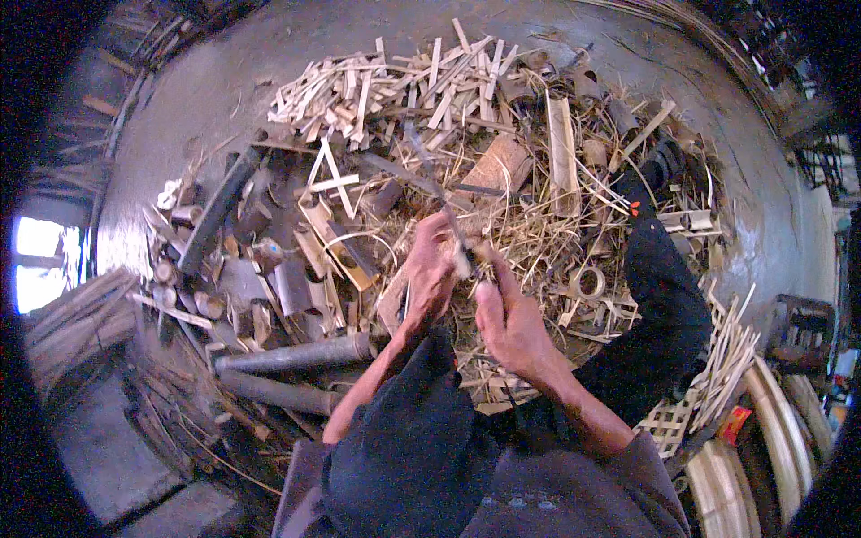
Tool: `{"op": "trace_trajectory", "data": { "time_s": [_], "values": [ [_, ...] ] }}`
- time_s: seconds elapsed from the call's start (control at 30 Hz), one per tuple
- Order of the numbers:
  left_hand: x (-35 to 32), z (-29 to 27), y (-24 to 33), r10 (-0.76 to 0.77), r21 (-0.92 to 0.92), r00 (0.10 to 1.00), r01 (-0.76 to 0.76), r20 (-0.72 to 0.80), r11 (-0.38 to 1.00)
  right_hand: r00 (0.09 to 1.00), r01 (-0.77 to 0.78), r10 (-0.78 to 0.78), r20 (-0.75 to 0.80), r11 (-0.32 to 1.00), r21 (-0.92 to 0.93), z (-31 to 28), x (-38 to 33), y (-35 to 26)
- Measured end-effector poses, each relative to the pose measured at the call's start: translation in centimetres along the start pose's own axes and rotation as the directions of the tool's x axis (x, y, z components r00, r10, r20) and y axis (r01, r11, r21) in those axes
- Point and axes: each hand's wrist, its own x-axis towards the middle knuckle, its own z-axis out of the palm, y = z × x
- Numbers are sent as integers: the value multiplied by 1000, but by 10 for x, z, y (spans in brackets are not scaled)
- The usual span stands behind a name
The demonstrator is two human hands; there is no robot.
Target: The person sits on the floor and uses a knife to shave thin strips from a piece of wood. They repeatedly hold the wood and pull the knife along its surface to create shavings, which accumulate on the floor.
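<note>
My left hand (432, 267) is closed, fingers curled round a long thin strip (429, 161) that runs up and away over the pile, smeared by motion. Close on its right, my right hand (518, 327) is closed too, thumb and fingers pressed together. Between the hands sits a short dark piece (472, 256), too blurred to name; what the right fingers grip is mostly hidden. Below and around them lies a heap of pale bamboo shavings (538, 247). A dark flat blade-like piece (399, 170) rests just beyond the left hand.
Split bamboo sticks (359, 90) form a pale pile at the far side. Bamboo tubes (300, 354) and cut sections lie left. A half-split bamboo piece (563, 152) stands beyond the right hand. My dark-clad leg (664, 278) bends round the right side; a woven bamboo lattice (668, 429) lies beside it.
</note>
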Motion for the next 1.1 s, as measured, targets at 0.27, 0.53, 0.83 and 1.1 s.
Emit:
{"op": "trace_trajectory", "data": {
  "time_s": [0.27,0.53,0.83,1.1],
  "values": [
    [-11,-43,88,111,599,992,-52,-61,799,983,-33,58,174,990,-140,40,10,54],
    [-3,-83,89,-46,406,878,265,-476,874,990,-69,80,114,993,-94,72,39,122],
    [28,-78,83,-31,702,953,243,-301,669,989,148,-147,30,988,-51,56,7,145],
    [16,-58,70,-326,591,890,455,-318,666,967,75,-91,237,994,78,47,21,84]
  ]
}}
